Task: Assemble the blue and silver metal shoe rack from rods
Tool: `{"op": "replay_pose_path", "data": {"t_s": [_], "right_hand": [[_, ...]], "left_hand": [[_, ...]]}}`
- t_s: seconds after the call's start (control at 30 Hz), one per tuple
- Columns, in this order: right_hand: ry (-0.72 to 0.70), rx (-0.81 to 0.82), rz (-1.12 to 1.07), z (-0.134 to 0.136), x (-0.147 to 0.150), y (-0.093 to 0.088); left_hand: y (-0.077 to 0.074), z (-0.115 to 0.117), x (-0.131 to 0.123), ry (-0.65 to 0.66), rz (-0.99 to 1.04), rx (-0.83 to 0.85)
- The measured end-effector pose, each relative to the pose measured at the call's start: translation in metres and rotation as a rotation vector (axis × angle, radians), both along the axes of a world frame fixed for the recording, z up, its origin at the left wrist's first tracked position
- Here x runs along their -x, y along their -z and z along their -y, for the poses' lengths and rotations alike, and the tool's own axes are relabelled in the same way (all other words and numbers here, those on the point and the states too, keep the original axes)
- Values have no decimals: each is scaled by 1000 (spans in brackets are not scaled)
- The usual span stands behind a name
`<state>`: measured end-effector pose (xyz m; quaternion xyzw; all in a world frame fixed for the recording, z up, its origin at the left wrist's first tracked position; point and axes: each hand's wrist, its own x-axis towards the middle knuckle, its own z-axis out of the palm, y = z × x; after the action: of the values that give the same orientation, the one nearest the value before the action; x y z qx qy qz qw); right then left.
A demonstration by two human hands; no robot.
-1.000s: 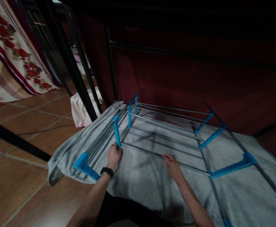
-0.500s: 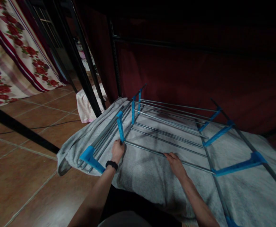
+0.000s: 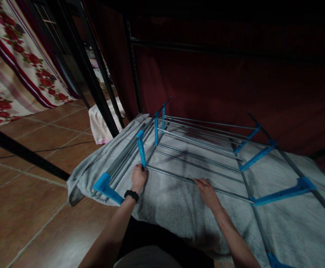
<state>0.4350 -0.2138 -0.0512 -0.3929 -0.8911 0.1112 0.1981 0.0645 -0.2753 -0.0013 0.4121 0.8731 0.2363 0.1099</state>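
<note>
A partly built rack of grey metal tubes (image 3: 173, 174) and blue plastic brackets (image 3: 285, 191) lies on a grey blanket (image 3: 168, 208). My left hand (image 3: 139, 178), with a black band on its wrist, is closed around the lower end of an upright blue bracket (image 3: 141, 149), where the nearest tube meets it. Farther right, my right hand (image 3: 207, 190) grips that same tube near its middle, fingers over the top. Several loose tubes (image 3: 126, 156) lie to the left of the rack, beside another blue bracket (image 3: 106, 188).
Black metal posts (image 3: 95, 74) of a bed frame stand at the left. Dark red cloth (image 3: 221, 89) hangs behind the rack. A floral curtain (image 3: 20, 59), a striped cloth (image 3: 101, 123) and a cable (image 3: 45, 150) are over or on the tiled floor (image 3: 39, 208).
Almost nothing differs. The view has shifted slightly, and my right hand sits a touch farther right on the tube. Both hands keep their hold.
</note>
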Motion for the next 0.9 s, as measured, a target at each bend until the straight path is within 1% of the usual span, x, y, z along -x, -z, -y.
{"op": "replay_pose_path", "data": {"t_s": [0.23,0.47,0.63,0.8,0.9], "right_hand": [[-3,30,15,-3,-1,1],[-29,-7,27,-4,-5,6],[-28,-18,33,-2,-5,3],[-34,-9,33,-2,-5,2],[-14,-3,42,-2,-5,-1]], "left_hand": [[0,2,-2,-5,-3,3],[3,-2,-3,-17,-30,14],[4,-2,-6,-24,-26,16],[4,1,-14,-48,-91,28],[3,3,-18,-28,-119,24]]}}
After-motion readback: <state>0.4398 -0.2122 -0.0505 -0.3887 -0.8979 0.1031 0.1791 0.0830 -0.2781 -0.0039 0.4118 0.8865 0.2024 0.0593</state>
